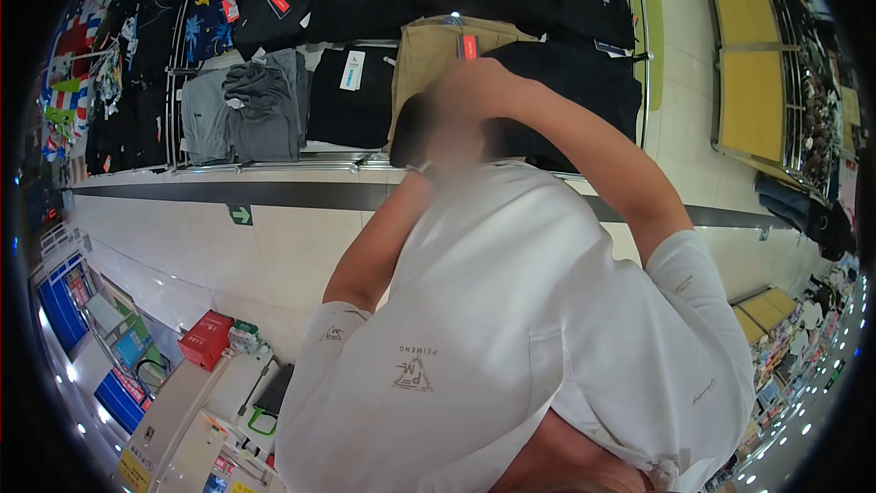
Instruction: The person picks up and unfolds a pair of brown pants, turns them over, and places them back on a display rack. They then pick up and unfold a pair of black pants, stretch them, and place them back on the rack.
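Both of my hands meet over the front edge of a rack of folded trousers. My left hand (pixel 447 141) is heavily blurred, and its fingers cannot be made out. My right hand (pixel 484 87) lies just above it, with its fingers hidden in the same blur. Black cloth (pixel 415 128) shows around the hands; whether either hand grips it cannot be seen. Beneath them are folded khaki trousers (pixel 420 50) with a red tag (pixel 468 47). A folded black garment (pixel 575 82) lies to the right.
A chrome rack (pixel 274 167) holds grey trousers (pixel 265 96), black trousers (pixel 351 96) with a white tag, and more dark clothing behind. A yellow-topped display (pixel 753 55) stands right across the aisle. A counter (pixel 173 411) with a red box (pixel 206 340) is at lower left.
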Available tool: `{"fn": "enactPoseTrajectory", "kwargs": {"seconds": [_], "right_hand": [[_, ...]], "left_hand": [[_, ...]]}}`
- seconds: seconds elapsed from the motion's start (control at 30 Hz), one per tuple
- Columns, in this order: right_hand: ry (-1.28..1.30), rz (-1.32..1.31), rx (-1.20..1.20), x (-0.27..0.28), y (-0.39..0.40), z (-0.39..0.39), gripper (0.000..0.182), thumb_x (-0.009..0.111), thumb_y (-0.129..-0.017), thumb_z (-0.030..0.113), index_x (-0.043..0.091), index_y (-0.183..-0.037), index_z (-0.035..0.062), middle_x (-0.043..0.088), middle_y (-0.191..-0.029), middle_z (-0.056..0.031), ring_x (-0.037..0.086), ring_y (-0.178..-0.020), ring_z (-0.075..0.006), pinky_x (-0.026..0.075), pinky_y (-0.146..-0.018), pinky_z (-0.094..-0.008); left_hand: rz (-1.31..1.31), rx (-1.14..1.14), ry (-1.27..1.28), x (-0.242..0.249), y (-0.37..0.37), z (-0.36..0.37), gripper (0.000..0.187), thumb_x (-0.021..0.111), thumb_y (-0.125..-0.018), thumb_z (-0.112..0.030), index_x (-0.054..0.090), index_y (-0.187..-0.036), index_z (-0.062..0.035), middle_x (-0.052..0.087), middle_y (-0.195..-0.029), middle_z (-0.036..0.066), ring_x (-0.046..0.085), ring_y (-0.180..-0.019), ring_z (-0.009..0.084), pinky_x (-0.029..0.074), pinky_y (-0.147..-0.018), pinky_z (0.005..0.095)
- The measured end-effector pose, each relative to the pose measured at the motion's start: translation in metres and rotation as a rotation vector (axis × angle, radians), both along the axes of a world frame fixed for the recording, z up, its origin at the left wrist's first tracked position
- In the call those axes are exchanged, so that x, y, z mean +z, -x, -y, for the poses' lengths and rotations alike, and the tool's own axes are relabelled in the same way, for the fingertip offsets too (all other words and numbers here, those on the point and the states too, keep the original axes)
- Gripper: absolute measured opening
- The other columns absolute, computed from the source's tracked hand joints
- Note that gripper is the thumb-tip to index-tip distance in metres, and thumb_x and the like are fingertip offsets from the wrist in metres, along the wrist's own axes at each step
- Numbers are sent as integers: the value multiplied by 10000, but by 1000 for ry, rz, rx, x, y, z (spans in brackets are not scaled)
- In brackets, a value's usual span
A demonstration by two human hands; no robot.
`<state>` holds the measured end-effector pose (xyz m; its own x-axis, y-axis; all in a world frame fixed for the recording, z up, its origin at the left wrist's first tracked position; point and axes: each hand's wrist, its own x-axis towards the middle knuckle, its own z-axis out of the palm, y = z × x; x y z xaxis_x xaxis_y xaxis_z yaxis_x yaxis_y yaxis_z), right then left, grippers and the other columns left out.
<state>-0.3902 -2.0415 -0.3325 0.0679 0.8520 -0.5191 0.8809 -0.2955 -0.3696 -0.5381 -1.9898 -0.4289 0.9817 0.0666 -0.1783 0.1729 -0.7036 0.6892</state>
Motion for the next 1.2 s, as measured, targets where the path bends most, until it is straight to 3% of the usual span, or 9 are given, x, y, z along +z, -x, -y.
{"fn": "enactPoseTrajectory", "kwargs": {"seconds": [0.07,0.17,0.23,0.3,0.43,0.5,0.7,0.93,1.2], "right_hand": [[-437,-151,-287,-13,-9,18,276,540,-919,253,718,-1059,94,689,-1057,-126,650,-1006,-323,513,-877,-435],[-463,-194,-466,-19,-17,41,262,570,-889,208,707,-1083,98,680,-1089,-92,623,-1054,-302,504,-899,-378],[-459,-191,-469,-30,-19,53,301,572,-891,199,682,-1150,93,668,-1095,-121,625,-1041,-310,503,-898,-390],[-437,-254,-497,-32,-17,62,288,570,-908,235,689,-1128,92,645,-1178,-124,588,-1127,-311,463,-973,-408],[-563,-424,-553,-51,-14,70,303,593,-886,196,679,-1150,73,627,-1209,-156,573,-1157,-320,444,-1007,-401],[-564,-609,-549,-47,-12,70,329,599,-861,160,669,-1168,64,613,-1236,-176,559,-1183,-327,425,-1038,-397],[-548,-592,-497,-42,-13,67,373,607,-825,118,657,-1191,75,634,-1209,-161,601,-1125,-313,462,-1002,-396],[-627,-455,-407,-30,-2,57,326,622,-847,117,667,-1168,94,671,-1122,-113,624,-1062,-299,497,-921,-387],[-651,-350,-418,-36,3,65,352,638,-862,167,648,-1204,88,652,-1176,-134,615,-1088,-316,492,-950,-399]], "left_hand": [[50,53,56,2,3,1,460,621,-847,-249,563,-1266,-66,660,-974,239,641,-901,414,513,-748,461],[86,119,119,6,5,1,505,616,-845,-201,524,-1328,-87,655,-971,242,636,-910,419,507,-758,461],[72,125,123,7,4,1,522,611,-846,-179,509,-1353,-102,652,-974,243,634,-916,419,505,-762,459],[58,138,134,12,1,3,463,605,-853,-166,542,-1307,-99,650,-993,229,632,-931,414,505,-780,448],[107,153,135,32,0,3,373,592,-868,-153,583,-1234,-79,656,-1004,211,631,-950,410,507,-795,440],[31,189,269,43,1,1,280,590,-876,-141,618,-1136,-39,656,-1029,203,630,-968,404,509,-807,430],[151,329,117,46,2,-3,201,650,-821,-34,647,-1017,8,624,-1002,172,626,-933,373,506,-802,400],[290,415,-17,43,7,-6,198,699,-771,6,656,-963,-13,517,-1178,173,592,-990,334,507,-805,380],[317,387,120,29,5,-10,171,683,-786,0,642,-952,-5,612,-1077,156,635,-924,325,521,-777,368]]}}
